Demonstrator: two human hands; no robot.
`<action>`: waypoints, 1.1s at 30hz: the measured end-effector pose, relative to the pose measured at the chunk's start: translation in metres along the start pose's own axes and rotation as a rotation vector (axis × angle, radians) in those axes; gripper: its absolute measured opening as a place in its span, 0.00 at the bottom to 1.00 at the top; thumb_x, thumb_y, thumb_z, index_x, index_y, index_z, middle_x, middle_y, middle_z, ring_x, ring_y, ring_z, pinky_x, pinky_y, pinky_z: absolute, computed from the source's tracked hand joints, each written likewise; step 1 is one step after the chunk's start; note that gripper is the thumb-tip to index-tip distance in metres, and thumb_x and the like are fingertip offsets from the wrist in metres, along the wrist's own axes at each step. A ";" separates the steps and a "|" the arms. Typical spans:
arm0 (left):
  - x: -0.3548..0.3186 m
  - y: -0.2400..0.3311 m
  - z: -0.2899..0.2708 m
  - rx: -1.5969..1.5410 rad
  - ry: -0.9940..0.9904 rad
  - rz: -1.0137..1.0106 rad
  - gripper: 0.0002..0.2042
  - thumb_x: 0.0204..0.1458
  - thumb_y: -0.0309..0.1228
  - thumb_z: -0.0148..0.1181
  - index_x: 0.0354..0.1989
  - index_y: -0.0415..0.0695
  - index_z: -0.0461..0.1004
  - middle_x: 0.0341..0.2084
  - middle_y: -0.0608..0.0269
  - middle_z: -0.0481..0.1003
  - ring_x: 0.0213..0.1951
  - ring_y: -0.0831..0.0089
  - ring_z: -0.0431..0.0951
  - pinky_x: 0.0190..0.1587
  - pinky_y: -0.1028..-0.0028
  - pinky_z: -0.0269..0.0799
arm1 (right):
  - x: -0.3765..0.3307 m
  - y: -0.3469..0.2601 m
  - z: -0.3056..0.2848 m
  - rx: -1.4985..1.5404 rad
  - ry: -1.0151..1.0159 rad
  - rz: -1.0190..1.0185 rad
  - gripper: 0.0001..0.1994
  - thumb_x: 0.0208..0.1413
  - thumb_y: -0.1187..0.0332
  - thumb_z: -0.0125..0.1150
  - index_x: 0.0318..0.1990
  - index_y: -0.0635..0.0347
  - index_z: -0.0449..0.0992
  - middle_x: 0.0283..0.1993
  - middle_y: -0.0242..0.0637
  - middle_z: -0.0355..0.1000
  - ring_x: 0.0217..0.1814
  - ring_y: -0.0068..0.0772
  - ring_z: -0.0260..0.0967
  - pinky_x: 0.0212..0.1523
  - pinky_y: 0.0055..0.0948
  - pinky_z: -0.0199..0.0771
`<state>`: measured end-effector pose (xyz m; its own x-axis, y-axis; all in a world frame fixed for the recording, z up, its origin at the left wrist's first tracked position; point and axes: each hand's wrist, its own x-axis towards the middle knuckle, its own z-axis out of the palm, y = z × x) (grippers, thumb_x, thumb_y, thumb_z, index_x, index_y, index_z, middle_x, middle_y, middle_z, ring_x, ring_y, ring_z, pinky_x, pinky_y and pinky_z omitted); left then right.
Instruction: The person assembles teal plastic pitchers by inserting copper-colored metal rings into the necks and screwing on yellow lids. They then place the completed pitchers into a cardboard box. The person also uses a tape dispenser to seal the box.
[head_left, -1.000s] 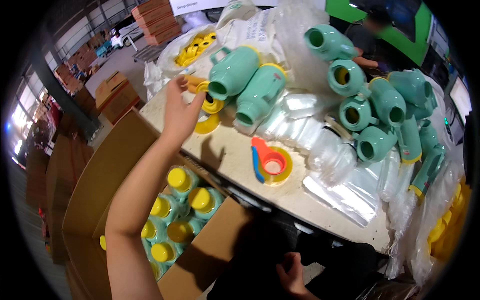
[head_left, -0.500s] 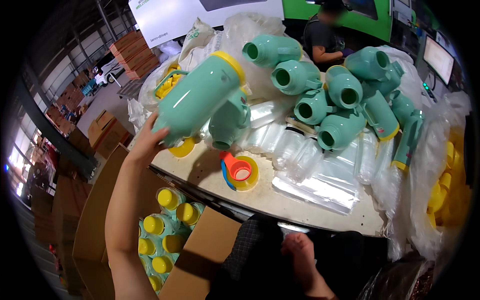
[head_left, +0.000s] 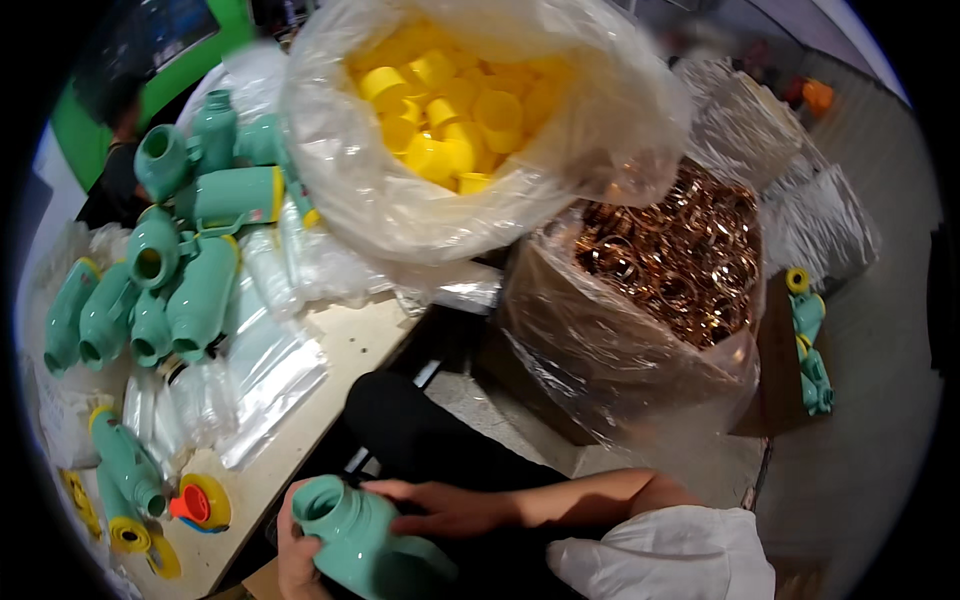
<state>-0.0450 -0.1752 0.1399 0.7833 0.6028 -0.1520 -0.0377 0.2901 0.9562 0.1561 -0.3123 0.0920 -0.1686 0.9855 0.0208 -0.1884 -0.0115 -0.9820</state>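
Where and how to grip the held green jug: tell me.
Grip the green jug by its neck, probably, from the left, where the left hand is, with the right hand bracing the body from the right. The neck is narrower than the rounded body, and the open mouth faces up.

Glare on plastic sleeves (head_left: pixel 278 372), black corners

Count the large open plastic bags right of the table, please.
2: a whitish bag of yellow cups, top centre; a brownish bag of copper-coloured rings, below and to its right. More may be hidden.
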 end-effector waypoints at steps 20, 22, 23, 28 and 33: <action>0.002 0.035 -0.033 -0.055 0.227 0.082 0.42 0.35 0.42 0.72 0.60 0.37 0.60 0.43 0.46 0.76 0.46 0.60 0.78 0.51 0.65 0.75 | -0.143 -0.095 -0.336 -1.201 1.141 0.866 0.15 0.51 0.55 0.67 0.32 0.59 0.83 0.34 0.47 0.80 0.39 0.44 0.79 0.43 0.41 0.77; 0.003 0.010 -0.031 -0.114 0.125 0.036 0.42 0.36 0.44 0.73 0.60 0.38 0.62 0.45 0.44 0.76 0.47 0.58 0.78 0.52 0.63 0.75 | -0.154 -0.087 -0.332 -1.183 1.129 0.819 0.14 0.53 0.57 0.66 0.35 0.59 0.83 0.35 0.48 0.80 0.39 0.45 0.79 0.43 0.42 0.76; 0.008 -0.011 -0.034 -0.121 0.081 -0.016 0.42 0.37 0.45 0.74 0.60 0.40 0.63 0.46 0.44 0.75 0.47 0.56 0.78 0.52 0.62 0.75 | -0.156 -0.083 -0.330 -1.144 1.097 0.751 0.14 0.54 0.57 0.66 0.36 0.60 0.83 0.35 0.48 0.80 0.39 0.45 0.79 0.42 0.43 0.76; 0.008 -0.017 -0.044 -0.148 0.111 -0.064 0.38 0.41 0.45 0.72 0.60 0.40 0.64 0.49 0.45 0.75 0.50 0.59 0.77 0.54 0.63 0.74 | -0.168 -0.089 -0.341 -1.412 1.179 0.870 0.12 0.53 0.61 0.66 0.35 0.62 0.81 0.36 0.48 0.79 0.37 0.48 0.78 0.36 0.43 0.77; -0.001 -0.039 -0.054 -0.116 0.234 0.011 0.37 0.46 0.42 0.67 0.63 0.40 0.62 0.54 0.52 0.71 0.54 0.63 0.73 0.58 0.66 0.69 | -0.132 -0.148 -0.254 -1.884 1.335 0.063 0.05 0.60 0.70 0.57 0.37 0.61 0.71 0.31 0.46 0.73 0.30 0.53 0.72 0.30 0.45 0.71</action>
<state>-0.0779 -0.1468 0.0887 0.6179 0.7581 -0.2088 -0.1266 0.3579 0.9251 0.4524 -0.3975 0.1870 0.5197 0.5210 0.6771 0.7157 -0.6983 -0.0120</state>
